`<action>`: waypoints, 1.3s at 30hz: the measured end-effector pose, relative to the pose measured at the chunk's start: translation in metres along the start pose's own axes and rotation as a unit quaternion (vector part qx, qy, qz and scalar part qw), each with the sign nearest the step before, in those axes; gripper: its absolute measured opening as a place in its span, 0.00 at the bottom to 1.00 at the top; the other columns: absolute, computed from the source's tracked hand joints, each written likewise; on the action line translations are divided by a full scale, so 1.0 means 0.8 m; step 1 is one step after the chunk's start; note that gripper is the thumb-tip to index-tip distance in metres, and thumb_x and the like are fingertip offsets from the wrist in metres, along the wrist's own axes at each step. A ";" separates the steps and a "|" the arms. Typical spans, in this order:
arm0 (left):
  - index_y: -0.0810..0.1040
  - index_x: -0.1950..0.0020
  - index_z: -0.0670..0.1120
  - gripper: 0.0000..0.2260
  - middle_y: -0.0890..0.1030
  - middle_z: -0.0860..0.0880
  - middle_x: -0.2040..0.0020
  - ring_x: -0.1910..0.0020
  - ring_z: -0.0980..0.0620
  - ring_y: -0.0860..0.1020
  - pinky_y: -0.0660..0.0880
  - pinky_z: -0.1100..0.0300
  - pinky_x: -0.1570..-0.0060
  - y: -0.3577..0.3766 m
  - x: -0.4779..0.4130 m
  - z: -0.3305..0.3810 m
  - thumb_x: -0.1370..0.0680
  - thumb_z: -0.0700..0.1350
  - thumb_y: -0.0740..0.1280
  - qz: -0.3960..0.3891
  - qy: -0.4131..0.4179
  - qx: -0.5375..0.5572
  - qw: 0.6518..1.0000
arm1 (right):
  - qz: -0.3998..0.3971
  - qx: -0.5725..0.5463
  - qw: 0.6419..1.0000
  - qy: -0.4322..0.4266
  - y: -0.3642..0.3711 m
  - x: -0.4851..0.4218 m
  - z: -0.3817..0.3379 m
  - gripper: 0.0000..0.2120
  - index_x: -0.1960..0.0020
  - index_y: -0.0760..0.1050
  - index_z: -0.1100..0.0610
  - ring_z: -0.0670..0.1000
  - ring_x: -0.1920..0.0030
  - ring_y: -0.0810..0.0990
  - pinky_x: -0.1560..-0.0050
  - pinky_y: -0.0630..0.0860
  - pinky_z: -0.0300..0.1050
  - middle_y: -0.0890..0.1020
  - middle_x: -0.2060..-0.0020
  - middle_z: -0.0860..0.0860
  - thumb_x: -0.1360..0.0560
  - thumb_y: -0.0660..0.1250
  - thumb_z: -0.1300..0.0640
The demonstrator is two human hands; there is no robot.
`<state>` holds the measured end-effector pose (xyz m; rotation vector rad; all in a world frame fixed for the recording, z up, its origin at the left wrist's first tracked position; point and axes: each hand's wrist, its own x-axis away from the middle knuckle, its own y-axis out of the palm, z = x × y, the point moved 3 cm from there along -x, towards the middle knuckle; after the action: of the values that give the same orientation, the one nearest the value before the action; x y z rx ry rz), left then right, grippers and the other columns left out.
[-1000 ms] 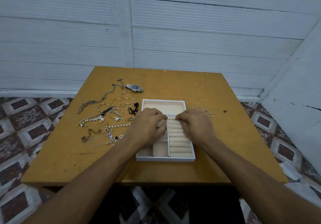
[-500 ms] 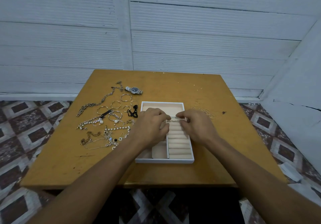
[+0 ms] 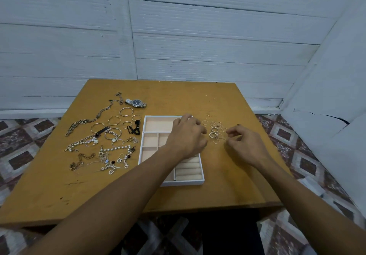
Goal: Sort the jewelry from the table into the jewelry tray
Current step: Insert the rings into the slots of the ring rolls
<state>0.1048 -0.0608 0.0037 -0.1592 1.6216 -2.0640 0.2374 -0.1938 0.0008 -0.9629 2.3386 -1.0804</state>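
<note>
A white jewelry tray [image 3: 156,118] with beige compartments and ring rolls lies mid-table. To its right is a cluster of several thin rings [image 3: 214,130]. My left hand [image 3: 186,136] hovers over the tray's right side, fingers curled toward the rings and fingertips hidden. My right hand [image 3: 245,145] is at the cluster's right edge with thumb and forefinger pinched together; I cannot make out a ring between them. Left of the tray lie hoop earrings [image 3: 113,120], a long chain [image 3: 89,119], a pearl bracelet [image 3: 116,149], a wristwatch [image 3: 136,102] and tangled charms [image 3: 107,162].
The wooden table [image 3: 227,185] stands against a white plank wall, with patterned floor tiles on both sides. A black clip [image 3: 134,129] lies beside the tray's left rim. My forearms cross the table's front edge and cover part of the ring rolls.
Both hands left the ring rolls in the tray and moved right to the ring cluster on the table. The camera also tilted.
</note>
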 end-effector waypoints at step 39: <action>0.80 0.46 0.54 0.08 0.67 0.48 0.29 0.26 0.43 0.54 0.56 0.46 0.33 0.029 -0.045 0.040 0.24 0.49 0.67 -0.102 0.038 -0.039 0.993 | -0.014 0.018 1.000 0.016 0.016 -0.003 0.010 0.05 0.57 0.72 0.53 0.50 0.62 0.75 0.61 0.71 0.47 0.78 0.63 0.48 0.26 0.69 0.57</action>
<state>0.1556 -0.0762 -0.0014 -0.2883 1.7977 -2.1827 0.2381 -0.1898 -0.0140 -0.9753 2.3289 -1.1547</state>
